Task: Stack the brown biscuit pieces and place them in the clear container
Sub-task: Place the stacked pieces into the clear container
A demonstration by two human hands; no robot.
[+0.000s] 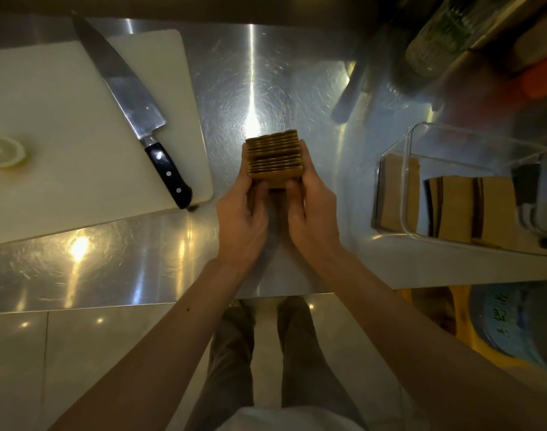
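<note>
Centre frame: left hand (241,213) and right hand (309,213) both clamped on stack of brown biscuit pieces (273,157), one palm per side, over steel counter (284,88). Stack neat, edges lined up. Right of frame: clear container (409,181) on counter, well apart from hands, more brown biscuit pieces inside. Upper left: white cutting board (63,119), big knife (135,104) lying diagonally across it, lemon slice (4,152) at far left edge.
</note>
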